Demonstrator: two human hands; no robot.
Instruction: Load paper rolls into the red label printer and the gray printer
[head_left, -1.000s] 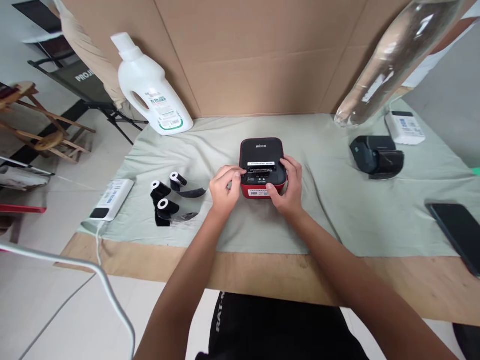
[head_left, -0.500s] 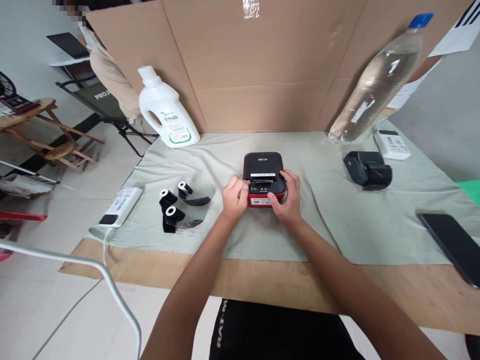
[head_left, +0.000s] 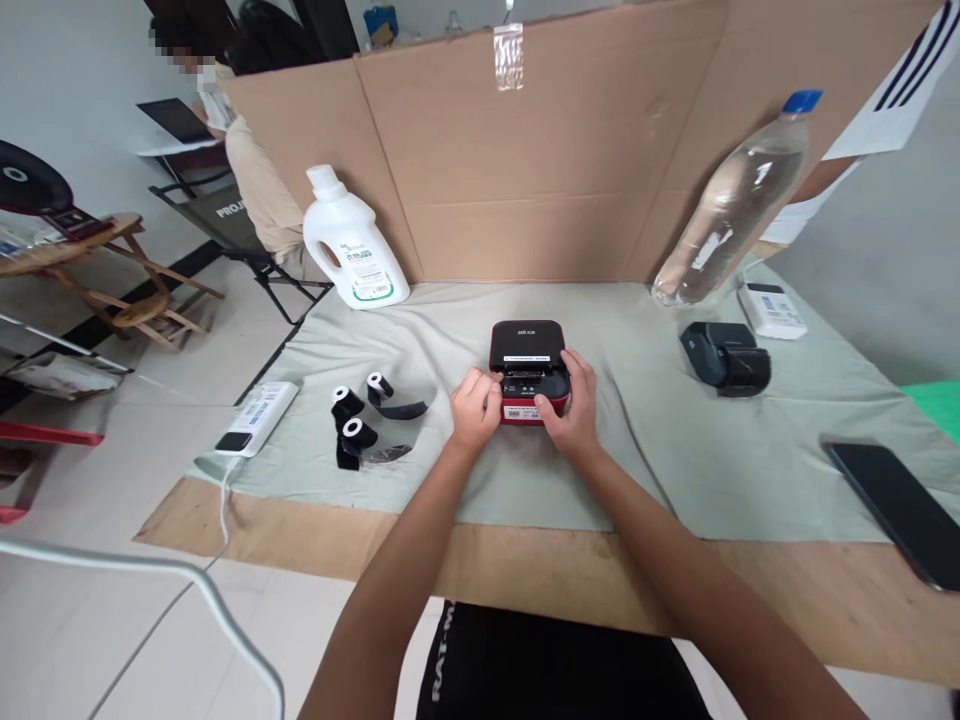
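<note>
**Two hands clasping a small printer on a cloth-covered table**

A creased, matt cardboard screen (head_left: 525, 170), joined by a strip of clear tape, stands behind the work area. A rumpled pale green cloth (head_left: 675, 460) covers most of the wooden table (head_left: 525, 570), whose bare near edge shows as a tan band.

At the right a clear plastic water bottle (head_left: 724, 205) with a blue cap leans against the cardboard. At the left stands a white, handled detergent jug (head_left: 349, 245). A glossy black phone (head_left: 892, 505) lies flat near the right edge, cut off by the frame.

The small printer (head_left: 529, 350) sits at the centre of the cloth. It is a rounded box with a black top and a red base. The left hand (head_left: 474, 410) curls closed about its near left corner. The right hand (head_left: 571, 405) wraps its near right side, with the thumb on the front. Both grip it narrowly.

A second black device (head_left: 724, 357) lies well apart to the right, and a white block (head_left: 772, 310) sits beyond it. A white slab (head_left: 255, 417) with a cable rests at the cloth's left edge. Three black rolls (head_left: 358, 420) with white cores lie between that slab and the left hand, their tails uncoiled.

The printer's slot detail and all label print are too small to read. The fingertips on the printer's sides are partly hidden. A seated person (head_left: 247, 170) is mostly hidden behind the screen.
</note>
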